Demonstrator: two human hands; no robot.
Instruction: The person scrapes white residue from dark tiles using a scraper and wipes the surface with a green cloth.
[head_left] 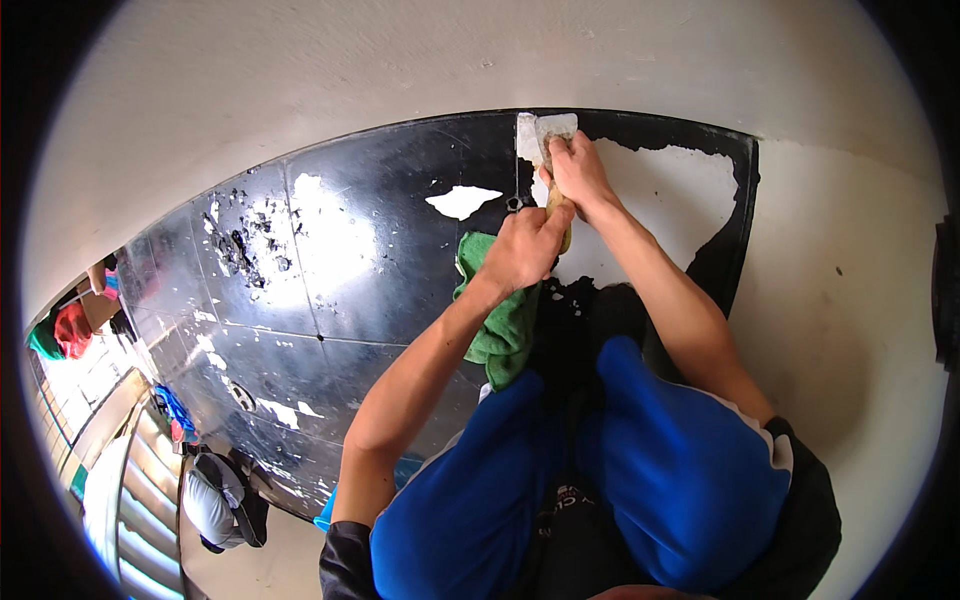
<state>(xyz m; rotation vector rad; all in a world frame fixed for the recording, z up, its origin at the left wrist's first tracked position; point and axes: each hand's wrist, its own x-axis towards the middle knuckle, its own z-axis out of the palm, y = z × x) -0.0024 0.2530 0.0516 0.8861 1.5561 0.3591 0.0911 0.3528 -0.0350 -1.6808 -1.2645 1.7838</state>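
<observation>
Against the black panel point(330, 260), both hands' fingers point(570, 165) clench the scraper point(553, 135); left hand point(522, 248) also grips a green cloth point(500, 320).

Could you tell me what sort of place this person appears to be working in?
Probably a building under renovation or repair. Both hands, left hand and right hand, work a scraper against a glossy black tiled surface patched with white plaster, beside a bare white wall.
</observation>
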